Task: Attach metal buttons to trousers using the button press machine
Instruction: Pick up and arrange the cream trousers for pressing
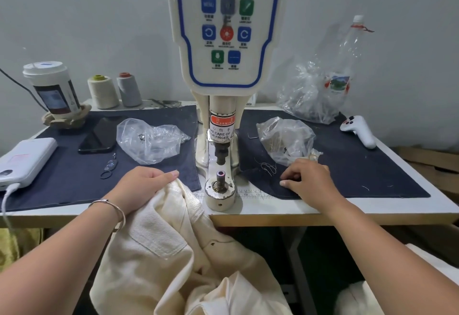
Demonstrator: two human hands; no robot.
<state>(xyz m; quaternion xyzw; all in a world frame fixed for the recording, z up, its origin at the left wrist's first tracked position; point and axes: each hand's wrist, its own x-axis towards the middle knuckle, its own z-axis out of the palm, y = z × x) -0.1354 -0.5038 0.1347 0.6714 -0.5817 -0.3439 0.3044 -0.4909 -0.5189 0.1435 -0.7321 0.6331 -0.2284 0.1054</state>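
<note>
My left hand [142,180] gripped a fold of the cream twill trousers [173,252], which hung from the desk [372,209] edge beneath it. My right hand [306,180] rested with fingers curled on the dark denim mat [360,165]; whether it pinched anything, I could not tell. Between my hands stood the button press machine [221,121], its cylindrical metal die [220,178] bare. Just beyond each hand lay a crinkled clear plastic bag [151,141] [285,138] holding small metal pieces.

head view | worn on the person's head | faces forward and down | close over the table [273,209] edge and press machine [221,66] | wide-angle
</note>
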